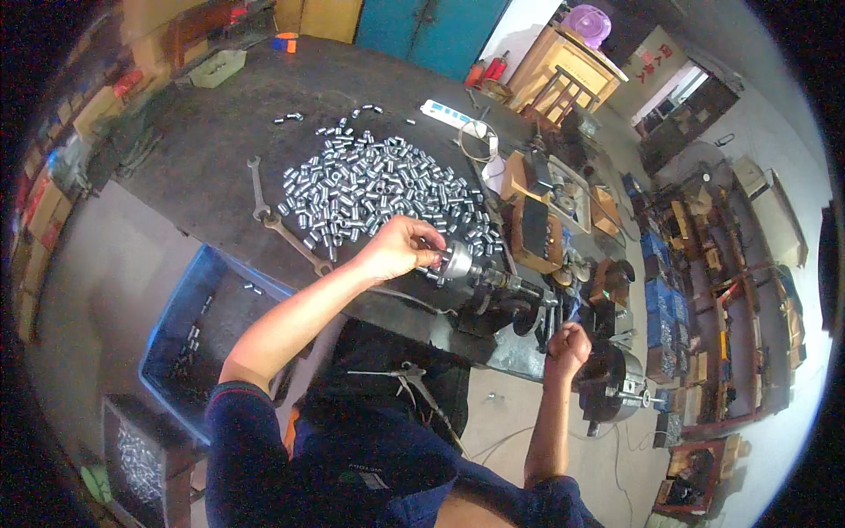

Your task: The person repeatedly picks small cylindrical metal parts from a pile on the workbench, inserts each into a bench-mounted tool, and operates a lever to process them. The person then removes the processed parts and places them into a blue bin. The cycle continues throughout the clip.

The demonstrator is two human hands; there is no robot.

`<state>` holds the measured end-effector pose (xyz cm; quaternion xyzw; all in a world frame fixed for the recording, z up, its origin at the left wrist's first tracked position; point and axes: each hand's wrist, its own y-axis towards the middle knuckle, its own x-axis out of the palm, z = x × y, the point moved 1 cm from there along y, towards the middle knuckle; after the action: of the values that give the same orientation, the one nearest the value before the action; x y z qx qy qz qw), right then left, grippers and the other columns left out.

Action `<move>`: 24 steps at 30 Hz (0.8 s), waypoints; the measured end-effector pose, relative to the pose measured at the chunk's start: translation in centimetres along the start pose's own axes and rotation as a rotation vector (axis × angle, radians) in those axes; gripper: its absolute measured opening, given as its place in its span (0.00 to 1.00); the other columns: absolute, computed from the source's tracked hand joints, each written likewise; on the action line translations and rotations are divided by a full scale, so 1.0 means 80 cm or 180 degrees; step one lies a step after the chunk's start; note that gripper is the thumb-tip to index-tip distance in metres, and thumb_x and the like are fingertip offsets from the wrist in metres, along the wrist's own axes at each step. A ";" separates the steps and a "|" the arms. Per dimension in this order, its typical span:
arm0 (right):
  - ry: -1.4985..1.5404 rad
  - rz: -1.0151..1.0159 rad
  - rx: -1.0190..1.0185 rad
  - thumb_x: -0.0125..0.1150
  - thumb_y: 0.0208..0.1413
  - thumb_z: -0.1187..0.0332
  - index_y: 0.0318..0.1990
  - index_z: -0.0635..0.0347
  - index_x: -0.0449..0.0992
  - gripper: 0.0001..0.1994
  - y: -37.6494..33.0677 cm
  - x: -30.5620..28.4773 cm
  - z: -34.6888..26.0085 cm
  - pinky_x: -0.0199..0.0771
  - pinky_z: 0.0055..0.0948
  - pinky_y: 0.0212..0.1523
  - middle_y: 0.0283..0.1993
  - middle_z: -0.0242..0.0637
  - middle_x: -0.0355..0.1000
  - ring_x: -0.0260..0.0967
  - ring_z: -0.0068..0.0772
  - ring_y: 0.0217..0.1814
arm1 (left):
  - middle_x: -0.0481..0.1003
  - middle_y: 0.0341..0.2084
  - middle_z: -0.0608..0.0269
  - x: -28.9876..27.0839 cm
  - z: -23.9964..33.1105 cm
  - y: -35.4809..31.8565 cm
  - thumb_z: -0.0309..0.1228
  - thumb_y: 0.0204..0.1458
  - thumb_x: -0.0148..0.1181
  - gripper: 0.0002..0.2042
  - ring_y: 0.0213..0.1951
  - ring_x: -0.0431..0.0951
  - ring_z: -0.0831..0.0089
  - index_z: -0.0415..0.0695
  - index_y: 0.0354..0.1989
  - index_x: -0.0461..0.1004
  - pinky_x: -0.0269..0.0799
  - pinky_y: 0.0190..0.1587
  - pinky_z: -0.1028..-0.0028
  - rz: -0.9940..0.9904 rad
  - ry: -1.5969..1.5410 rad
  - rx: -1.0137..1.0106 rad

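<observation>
My left hand (pixel 405 248) reaches over the bench edge, thumb and fingers pinched together at the face of a round metal chuck (pixel 456 262). Whatever small part sits between those fingertips is hidden. The chuck belongs to a small bench machine (pixel 506 286) with a shaft running to the right. At that machine's right end my right hand (pixel 570 345) is closed in a fist on a lever (pixel 549 319), much of which the hand covers. Just beyond my left hand lies a wide heap of short shiny metal sleeves (pixel 378 185).
Two wrenches (pixel 286 233) lie left of the heap on the dark bench (pixel 220 150). A blue tub (pixel 176 326) stands below. An air blow gun (pixel 414 374) is near my lap. A motor (pixel 609 387), brown boxes (pixel 534 231), a power strip (pixel 453 114) and loaded shelves (pixel 739 308) are rightward.
</observation>
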<state>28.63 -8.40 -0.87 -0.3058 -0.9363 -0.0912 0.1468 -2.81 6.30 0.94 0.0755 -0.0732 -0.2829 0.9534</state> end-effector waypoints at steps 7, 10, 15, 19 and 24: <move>-0.0013 0.0214 -0.0339 0.44 0.49 0.69 0.24 0.63 0.68 0.09 0.098 0.037 -0.014 0.40 0.14 0.10 0.14 0.23 0.54 0.46 0.12 0.11 | 0.66 0.11 0.50 0.027 -0.006 -0.011 0.34 0.49 0.47 0.14 0.16 0.69 0.56 0.37 0.19 0.69 0.62 0.21 0.64 0.0867 0.1793 0.0263; -0.0020 0.0216 -0.0197 0.45 0.48 0.70 0.26 0.65 0.70 0.08 0.139 0.032 0.021 0.46 0.14 0.11 0.14 0.26 0.59 0.51 0.14 0.12 | 0.66 0.12 0.49 0.030 -0.002 -0.011 0.33 0.48 0.47 0.14 0.18 0.68 0.53 0.37 0.16 0.67 0.62 0.21 0.62 0.0998 0.2550 0.0691; -0.1572 -0.0107 -0.2046 0.50 0.46 0.65 0.24 0.62 0.74 0.10 0.143 -0.016 0.114 0.58 0.21 0.21 0.19 0.30 0.66 0.60 0.22 0.18 | 0.65 0.10 0.50 0.032 -0.004 -0.007 0.32 0.48 0.47 0.14 0.16 0.67 0.54 0.38 0.14 0.64 0.60 0.19 0.62 0.1007 0.2817 0.1003; -0.0194 0.0767 0.0384 0.51 0.46 0.66 0.23 0.64 0.71 0.09 0.051 -0.019 0.103 0.48 0.17 0.11 0.17 0.26 0.61 0.53 0.18 0.13 | 0.64 0.10 0.50 0.028 -0.009 -0.006 0.32 0.49 0.46 0.15 0.15 0.67 0.54 0.38 0.13 0.64 0.60 0.19 0.62 0.0983 0.2790 0.1040; 0.0335 -0.0258 -0.0088 0.49 0.50 0.63 0.25 0.65 0.67 0.12 0.006 -0.023 0.020 0.43 0.15 0.09 0.15 0.25 0.55 0.46 0.14 0.11 | 0.63 0.09 0.50 0.031 -0.012 -0.002 0.32 0.49 0.46 0.16 0.14 0.66 0.54 0.37 0.12 0.63 0.59 0.18 0.62 0.0918 0.2672 0.1120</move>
<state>29.99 -8.61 -2.93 -0.2644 -0.9375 -0.1259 0.1879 -0.63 4.93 0.19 0.3326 0.2617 -0.0761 0.9028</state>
